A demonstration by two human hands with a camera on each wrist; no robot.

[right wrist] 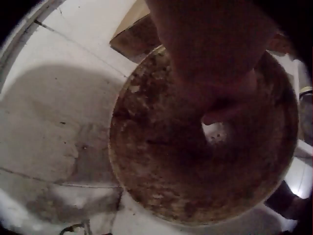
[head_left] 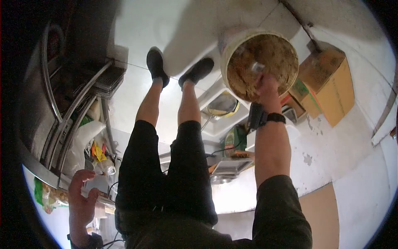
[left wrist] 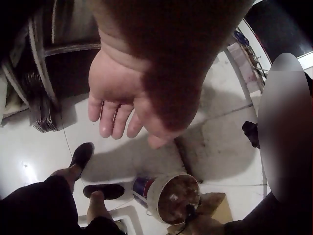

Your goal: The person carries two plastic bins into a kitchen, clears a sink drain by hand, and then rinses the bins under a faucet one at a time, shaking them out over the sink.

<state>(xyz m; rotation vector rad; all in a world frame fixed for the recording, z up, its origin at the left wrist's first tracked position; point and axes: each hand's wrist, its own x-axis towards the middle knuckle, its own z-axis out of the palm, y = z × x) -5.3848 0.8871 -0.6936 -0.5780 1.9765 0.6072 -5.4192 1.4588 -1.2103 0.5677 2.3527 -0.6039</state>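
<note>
A white bucket (head_left: 226, 62) with a blue-and-red outside stands on the floor, coated and partly filled with lumpy brown matter (right wrist: 161, 166). Inside its mouth is my right hand (head_left: 267, 85), fingers curled at a small pale thing (right wrist: 213, 132) whose kind cannot be made out. The palm hides most of that thing. Away from the bucket, my left hand (head_left: 83, 199) hangs with loosely bent fingers beside the metal rack, holding nothing. Its fingers (left wrist: 117, 120) point down toward the floor in the left wrist view.
Cardboard boxes (head_left: 333, 89) stand right of the bucket. A white basin (head_left: 244, 110) with a round strainer (head_left: 224, 103) sits between it and the legs. On the left, a metal rack (head_left: 54, 120) holds bags and wire trays (head_left: 108, 83). Black shoes (head_left: 156, 66) are on the tiles.
</note>
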